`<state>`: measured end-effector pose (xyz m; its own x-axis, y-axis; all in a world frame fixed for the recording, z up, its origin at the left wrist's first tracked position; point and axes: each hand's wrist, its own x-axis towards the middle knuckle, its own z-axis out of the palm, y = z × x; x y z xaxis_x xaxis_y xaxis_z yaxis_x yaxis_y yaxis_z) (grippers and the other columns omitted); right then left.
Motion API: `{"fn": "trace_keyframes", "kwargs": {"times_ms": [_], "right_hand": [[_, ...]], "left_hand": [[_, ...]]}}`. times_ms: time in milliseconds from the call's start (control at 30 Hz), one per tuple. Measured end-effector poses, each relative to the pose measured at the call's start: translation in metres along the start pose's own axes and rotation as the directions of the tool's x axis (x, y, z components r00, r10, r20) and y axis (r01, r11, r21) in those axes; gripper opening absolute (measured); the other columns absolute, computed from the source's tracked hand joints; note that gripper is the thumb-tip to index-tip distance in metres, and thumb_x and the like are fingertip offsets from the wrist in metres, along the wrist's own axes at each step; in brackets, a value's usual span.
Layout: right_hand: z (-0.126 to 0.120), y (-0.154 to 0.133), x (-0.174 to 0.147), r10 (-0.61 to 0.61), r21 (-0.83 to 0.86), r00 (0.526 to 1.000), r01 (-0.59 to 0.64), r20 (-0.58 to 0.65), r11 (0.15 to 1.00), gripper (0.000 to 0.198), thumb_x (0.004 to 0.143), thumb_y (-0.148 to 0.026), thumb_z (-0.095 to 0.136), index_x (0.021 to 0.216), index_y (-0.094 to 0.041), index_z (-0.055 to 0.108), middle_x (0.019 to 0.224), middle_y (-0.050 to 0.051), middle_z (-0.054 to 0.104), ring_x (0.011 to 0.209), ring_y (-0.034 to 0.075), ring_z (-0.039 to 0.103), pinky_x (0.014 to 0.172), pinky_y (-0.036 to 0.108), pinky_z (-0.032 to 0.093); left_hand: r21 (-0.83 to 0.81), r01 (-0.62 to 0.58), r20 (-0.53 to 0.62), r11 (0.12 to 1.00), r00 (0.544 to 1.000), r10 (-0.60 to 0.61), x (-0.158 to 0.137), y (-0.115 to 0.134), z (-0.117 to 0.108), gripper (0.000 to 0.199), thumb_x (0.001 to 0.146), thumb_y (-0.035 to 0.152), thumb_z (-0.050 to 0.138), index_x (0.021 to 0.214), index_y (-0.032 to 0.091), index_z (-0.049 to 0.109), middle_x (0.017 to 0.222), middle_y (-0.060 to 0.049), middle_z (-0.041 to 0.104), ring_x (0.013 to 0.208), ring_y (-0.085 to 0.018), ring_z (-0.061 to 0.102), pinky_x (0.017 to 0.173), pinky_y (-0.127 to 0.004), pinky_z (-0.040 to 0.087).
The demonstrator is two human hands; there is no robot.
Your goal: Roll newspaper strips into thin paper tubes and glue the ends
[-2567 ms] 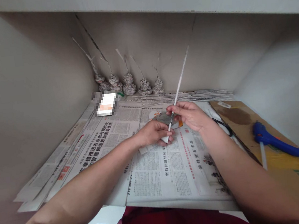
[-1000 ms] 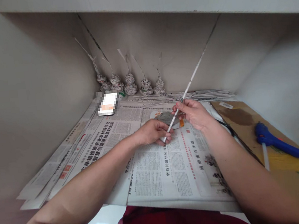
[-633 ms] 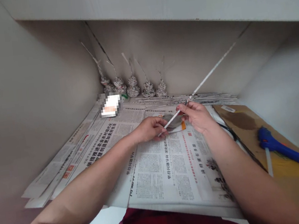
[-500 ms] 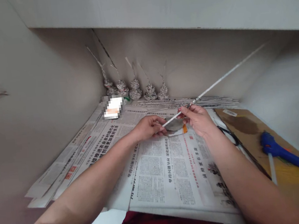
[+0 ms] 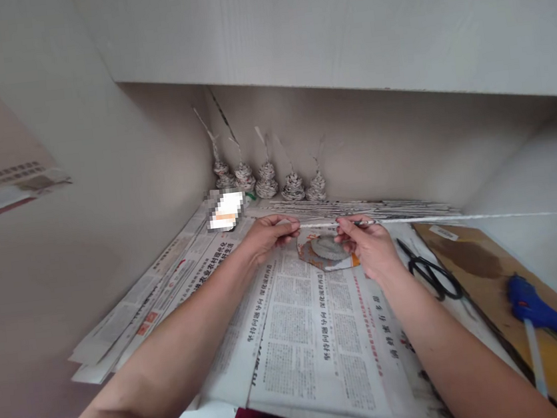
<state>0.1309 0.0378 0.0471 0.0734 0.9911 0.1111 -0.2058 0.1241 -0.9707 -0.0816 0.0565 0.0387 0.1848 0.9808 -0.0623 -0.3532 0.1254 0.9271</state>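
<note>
We look down at a work surface covered with spread sheets of printed newspaper [image 5: 298, 341], boxed in by pale walls. At about three o'clock lies a flat sheet of brown cardboard [image 5: 481, 273]; on it, at four o'clock, a blue hot-glue gun [image 5: 546, 312], and between the cardboard and the newspaper a pair of black-handled scissors [image 5: 434, 272]. Along the back wall at twelve o'clock lies a bundle of thin rolled newspaper tubes [image 5: 359, 206], and just behind it stand five small coiled newspaper cones [image 5: 268, 180] with loose tails pointing up.

Judging by these, several cones are already done and many tubes are rolled; a small flat grey paper coil [image 5: 331, 250] lies on the newspaper below our hands, with long tube left unwound, so this piece seems only begun.

We hold one long thin white rolled-paper tube [image 5: 460, 217] level, running from centre out past three o'clock. Our left hand [image 5: 268, 233], forearm reaching in from seven o'clock, pinches its near end between thumb and fingertips. Our right hand [image 5: 368, 246], forearm from five o'clock, grips the tube a little further along with thumb and curled fingers, just above the coil.
</note>
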Motion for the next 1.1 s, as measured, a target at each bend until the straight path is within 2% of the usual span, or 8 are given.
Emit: {"fn": "trace_keyframes", "kwargs": {"times_ms": [367,600,733,833,900,1000,1033,1100], "right_hand": [[0.014,0.008,-0.007,-0.002,0.05,0.999,0.005,-0.048,0.999,0.034,0.058,-0.039,0.082,0.077,-0.018,0.063,0.061,-0.002,0.061,0.05,0.012,0.059,0.036,0.019,0.035],[0.02,0.017,-0.011,0.001,0.037,0.999,0.0,-0.035,0.999,0.034,0.06,-0.043,0.08,0.078,-0.019,0.063,0.064,-0.001,0.062,0.052,0.013,0.059,0.037,0.02,0.036],[0.025,0.022,-0.017,0.065,-0.007,0.994,-0.065,0.091,0.998,0.038,0.068,-0.048,0.074,0.093,-0.02,0.067,0.071,0.002,0.064,0.057,0.014,0.061,0.04,0.022,0.039],[0.037,0.017,-0.035,0.1,-0.258,0.951,-0.021,0.294,0.966,0.033,0.078,-0.05,0.063,0.099,-0.024,0.068,0.08,0.004,0.067,0.065,0.018,0.064,0.047,0.027,0.046],[0.046,0.008,-0.055,-0.001,-0.481,0.886,0.253,0.464,0.84,0.024,0.083,-0.044,0.06,0.097,-0.027,0.069,0.086,0.005,0.069,0.077,0.022,0.065,0.061,0.035,0.052],[0.049,-0.009,-0.087,-0.259,-0.57,0.687,0.716,0.679,0.403,0.028,0.088,-0.029,0.057,0.115,-0.031,0.063,0.111,0.004,0.066,0.112,0.026,0.054,0.095,0.046,0.042],[0.045,-0.014,-0.095,-0.309,-0.599,0.648,0.762,0.697,0.247,0.034,0.088,-0.026,0.056,0.122,-0.03,0.059,0.118,0.005,0.063,0.119,0.027,0.049,0.1,0.047,0.037],[0.026,-0.022,-0.105,-0.371,-0.709,0.652,0.705,0.661,-0.024,0.044,0.089,-0.025,0.055,0.132,-0.026,0.051,0.129,0.008,0.058,0.126,0.031,0.043,0.104,0.051,0.029]], "left_hand": [[-0.331,-0.038,-0.139,0.943,0.99,-0.009,0.002,-0.002,0.011,0.017,0.072,0.002,0.07,0.085,0.011,0.064,0.076,-0.003,0.068,0.065,-0.01,0.067,0.057,-0.014,0.055],[-0.466,-0.033,-0.16,0.884,0.986,-0.047,0.004,-0.011,0.013,0.004,0.082,0.014,0.064,0.08,0.011,0.063,0.084,-0.006,0.07,0.071,-0.009,0.066,0.066,-0.017,0.057],[-0.503,-0.058,-0.204,0.862,0.977,-0.053,0.007,-0.007,0.009,0.009,0.087,0.02,0.058,0.08,0.014,0.06,0.081,-0.004,0.069,0.068,-0.01,0.065,0.063,-0.021,0.056],[-0.507,-0.086,-0.301,0.858,0.95,-0.082,0.011,-0.002,0.001,0.011,0.088,0.023,0.056,0.079,0.016,0.058,0.077,-0.002,0.067,0.062,-0.009,0.062,0.056,-0.018,0.052],[-0.518,-0.114,-0.349,0.848,0.933,-0.088,0.014,0.0,-0.006,0.013,0.089,0.026,0.055,0.078,0.017,0.056,0.073,-0.001,0.064,0.063,-0.01,0.062,0.057,-0.019,0.052],[-0.551,-0.176,-0.393,0.816,0.917,-0.067,0.018,0.004,-0.013,0.017,0.091,0.027,0.05,0.078,0.018,0.052,0.067,0.001,0.058,0.066,-0.012,0.063,0.068,-0.027,0.055],[-0.563,-0.199,-0.412,0.802,0.909,-0.064,0.018,0.005,-0.014,0.018,0.092,0.027,0.048,0.077,0.018,0.051,0.066,0.001,0.056,0.066,-0.013,0.063,0.07,-0.03,0.055],[-0.587,-0.234,-0.451,0.775,0.889,-0.074,0.019,0.007,-0.016,0.02,0.093,0.026,0.045,0.076,0.018,0.05,0.064,0.001,0.053,0.064,-0.012,0.06,0.072,-0.031,0.055]]}}
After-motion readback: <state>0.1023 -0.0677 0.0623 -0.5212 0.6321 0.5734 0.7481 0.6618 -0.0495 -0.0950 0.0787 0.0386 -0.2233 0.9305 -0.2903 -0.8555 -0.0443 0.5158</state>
